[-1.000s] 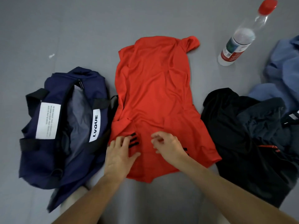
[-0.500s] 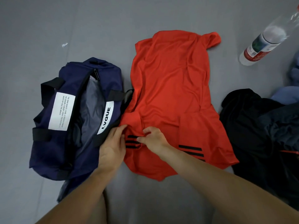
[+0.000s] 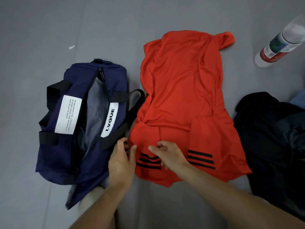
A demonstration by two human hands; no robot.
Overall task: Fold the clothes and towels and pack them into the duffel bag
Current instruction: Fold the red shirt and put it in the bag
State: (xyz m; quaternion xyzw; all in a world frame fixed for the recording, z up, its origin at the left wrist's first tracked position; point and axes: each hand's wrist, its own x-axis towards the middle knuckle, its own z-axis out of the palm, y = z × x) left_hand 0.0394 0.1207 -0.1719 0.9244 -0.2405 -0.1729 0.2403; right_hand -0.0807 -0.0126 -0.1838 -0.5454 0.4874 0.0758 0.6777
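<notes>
A red shirt with black stripes on its sleeves lies spread on the grey surface, both sleeves folded in over the near end. My left hand lies at the shirt's left edge, its thumb on the red cloth and its fingers at the folded left sleeve's edge. My right hand pinches the same sleeve by its black stripes. The navy duffel bag lies unzipped to the left, its grey lining showing, one black strap touching the shirt.
A dark pile of clothes sits at the right, with a bit of blue cloth behind it. A plastic bottle with a red label lies at the top right. A small white scrap lies beyond the bag.
Both hands have shifted left along the shirt's near end onto the left sleeve, and the right hand has gathered the cloth there. The right sleeve's stripes have come into sight.
</notes>
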